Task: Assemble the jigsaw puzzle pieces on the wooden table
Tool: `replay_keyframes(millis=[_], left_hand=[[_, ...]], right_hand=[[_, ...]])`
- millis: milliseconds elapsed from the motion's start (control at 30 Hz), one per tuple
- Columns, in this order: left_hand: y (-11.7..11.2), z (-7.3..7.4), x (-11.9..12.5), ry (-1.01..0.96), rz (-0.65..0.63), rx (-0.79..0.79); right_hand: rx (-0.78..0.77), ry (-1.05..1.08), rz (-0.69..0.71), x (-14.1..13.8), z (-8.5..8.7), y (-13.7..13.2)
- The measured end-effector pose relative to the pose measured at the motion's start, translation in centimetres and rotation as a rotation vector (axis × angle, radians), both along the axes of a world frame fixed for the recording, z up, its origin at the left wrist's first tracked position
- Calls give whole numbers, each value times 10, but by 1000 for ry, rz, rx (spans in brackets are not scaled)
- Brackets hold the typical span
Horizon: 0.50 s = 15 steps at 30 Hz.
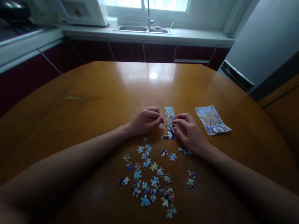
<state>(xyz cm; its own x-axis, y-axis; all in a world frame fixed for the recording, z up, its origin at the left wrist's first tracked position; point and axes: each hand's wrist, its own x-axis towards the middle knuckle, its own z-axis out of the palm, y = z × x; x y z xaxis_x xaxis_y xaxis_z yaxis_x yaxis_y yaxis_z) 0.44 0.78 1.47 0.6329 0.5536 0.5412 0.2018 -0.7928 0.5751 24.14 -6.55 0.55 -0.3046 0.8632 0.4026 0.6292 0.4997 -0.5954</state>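
Note:
A partly joined jigsaw puzzle (169, 118) lies on the table as a narrow upright strip, its left edge showing open tabs. Just left of it is my left hand (146, 121), fingers curled in with thumb and forefinger close together; whether a piece is between them I cannot make out. My right hand (190, 131) rests at the strip's right side with fingers apart, the fingertips touching its edge. Nearer to me lie many loose puzzle pieces (153, 166), scattered singly and in small heaps. A few joined pieces (184, 151) sit below my right hand.
A printed picture sheet (212, 120) lies to the right on the wooden table (109, 83). Beyond the table are a counter with a sink (133, 28) and tap (149, 8), a microwave (78, 8) and a fridge (269, 42). A small cluster of pieces (191, 179) lies apart at right.

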Motion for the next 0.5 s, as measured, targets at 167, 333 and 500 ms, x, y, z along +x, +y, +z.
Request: replay_keyframes(millis=[167,333,500], left_hand=[[1,-2,0,-8,-21,-2],[1,-3,0,-15,-20,-11],[0,-2,0,-10,-32,-19]], right_hand=[[192,-97,52,-8,16,-26],[310,-135,146,-15,20,-40],[148,161,-111,-3,5,-6]])
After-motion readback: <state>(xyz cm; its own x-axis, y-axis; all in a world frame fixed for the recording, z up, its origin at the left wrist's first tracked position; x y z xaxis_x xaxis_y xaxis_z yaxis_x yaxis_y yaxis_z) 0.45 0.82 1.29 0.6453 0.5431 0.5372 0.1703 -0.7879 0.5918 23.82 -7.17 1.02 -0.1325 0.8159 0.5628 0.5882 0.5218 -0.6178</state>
